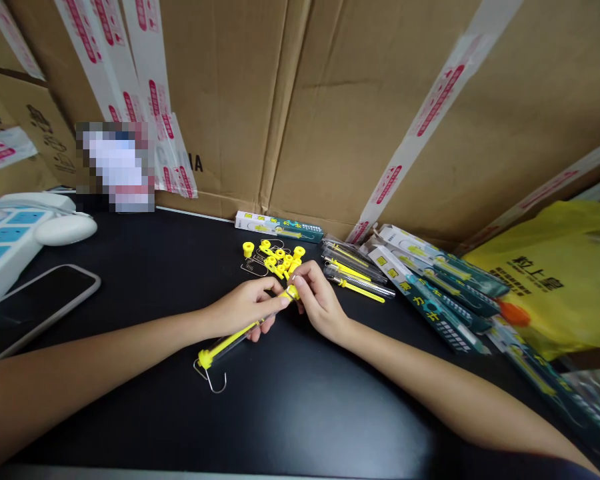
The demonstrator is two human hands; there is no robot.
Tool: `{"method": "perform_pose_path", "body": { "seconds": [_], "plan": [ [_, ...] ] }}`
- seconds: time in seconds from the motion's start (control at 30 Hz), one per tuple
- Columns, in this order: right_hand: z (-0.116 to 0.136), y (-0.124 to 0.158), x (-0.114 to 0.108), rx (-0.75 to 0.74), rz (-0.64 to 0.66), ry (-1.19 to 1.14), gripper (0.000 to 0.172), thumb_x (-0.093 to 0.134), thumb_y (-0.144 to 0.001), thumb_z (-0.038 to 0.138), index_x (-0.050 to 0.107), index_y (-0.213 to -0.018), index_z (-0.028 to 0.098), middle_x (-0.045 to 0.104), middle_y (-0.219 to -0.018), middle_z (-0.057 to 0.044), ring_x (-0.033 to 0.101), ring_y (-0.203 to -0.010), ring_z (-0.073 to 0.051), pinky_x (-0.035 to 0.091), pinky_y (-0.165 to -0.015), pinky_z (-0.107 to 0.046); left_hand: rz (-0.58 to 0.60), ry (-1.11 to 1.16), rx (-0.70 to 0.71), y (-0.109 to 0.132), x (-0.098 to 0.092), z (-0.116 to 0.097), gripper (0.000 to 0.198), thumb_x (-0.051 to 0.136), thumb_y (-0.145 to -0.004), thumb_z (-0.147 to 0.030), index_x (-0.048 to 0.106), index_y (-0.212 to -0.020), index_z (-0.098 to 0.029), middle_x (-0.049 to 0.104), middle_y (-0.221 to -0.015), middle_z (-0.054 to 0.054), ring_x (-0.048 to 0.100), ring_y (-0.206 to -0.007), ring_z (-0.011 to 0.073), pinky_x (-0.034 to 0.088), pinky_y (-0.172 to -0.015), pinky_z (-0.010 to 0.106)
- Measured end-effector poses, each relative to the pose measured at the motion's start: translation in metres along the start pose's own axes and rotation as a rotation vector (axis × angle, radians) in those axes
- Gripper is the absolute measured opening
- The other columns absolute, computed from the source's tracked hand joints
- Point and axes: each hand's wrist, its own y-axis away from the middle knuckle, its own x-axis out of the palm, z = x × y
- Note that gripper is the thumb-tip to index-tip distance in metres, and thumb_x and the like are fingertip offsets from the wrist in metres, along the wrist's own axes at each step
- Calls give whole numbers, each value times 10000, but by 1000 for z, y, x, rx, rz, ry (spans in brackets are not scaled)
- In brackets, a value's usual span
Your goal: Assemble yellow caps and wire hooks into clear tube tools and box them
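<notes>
While the left hand [245,308] grips the spring scale [240,337], the right hand [316,298] pinches its yellow end. Loose yellow caps [277,259] lie just beyond both hands.

Glossy black table [305,413] backed by a wall of brown cardboard boxes [330,100] striped with red-printed white tape [153,87].

Both bare forearms reach in from the lower corners and meet at centre. The left hand [244,308] is curled closed, palm down; the right hand [316,298] pinches with bent fingertips beside it.
</notes>
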Motion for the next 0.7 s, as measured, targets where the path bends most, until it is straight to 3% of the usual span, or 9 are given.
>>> {"method": "perform_pose_path", "body": {
  "seconds": [0.23,0.7],
  "plan": [
    [5,-2,1,-91,7,105,120,347,-998,267,405,-900,230,423,-737,27,405,-613,-122,361,-596,-270,22,-3,19,1,1,-1,252,525,-897,-446,467,-875,-202,529,-517,-85,478,-334,53,356,-321,119],
    [5,0,2,-97,4,121,110,344,-994,256,400,-903,232,442,-760,14,429,-626,-132,380,-606,-286,42,12,23,0,-1,0,256,506,-906,-456,485,-886,-202,540,-509,-78,484,-328,58,357,-317,125]
  ]
}}
